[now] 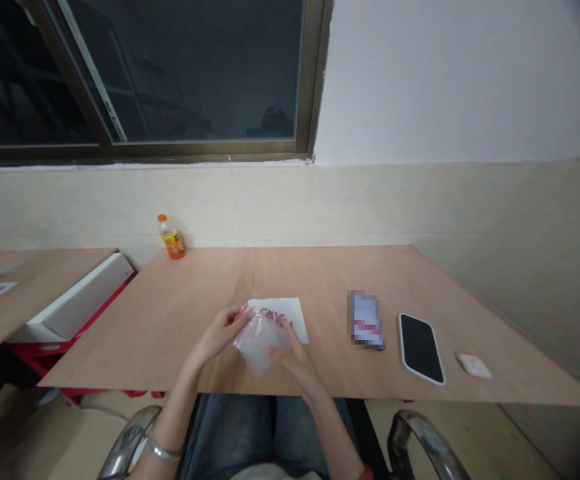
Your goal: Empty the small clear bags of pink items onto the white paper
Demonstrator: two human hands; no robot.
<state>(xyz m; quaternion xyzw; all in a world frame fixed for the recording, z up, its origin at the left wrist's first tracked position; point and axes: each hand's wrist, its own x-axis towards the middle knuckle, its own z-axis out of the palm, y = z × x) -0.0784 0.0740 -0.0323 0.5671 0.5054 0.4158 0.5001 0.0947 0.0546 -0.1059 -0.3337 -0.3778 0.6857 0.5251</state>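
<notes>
In front of me, both hands are at a clear plastic bag [257, 347] that sags over the table's near part. My left hand [223, 333] is closed on the bag's upper left edge, its fingers pointing right. On the bag's right side, my right hand [295, 363] grips it between thumb and fingers. Small red and pink pieces [273, 313] show along the top of the bag; whether they lie inside it or on the paper behind, I cannot tell. A white sheet of paper [297, 320] lies flat beneath and behind the bag, partly covered.
On the wooden table [330, 273], a phone [367, 320] with a blurred screen, a dark-screened device with a white rim [421, 349] and a small white case [474, 365] lie to the right. An orange drink bottle [171, 239] stands at the back left. Chair armrests [420, 433] flank me.
</notes>
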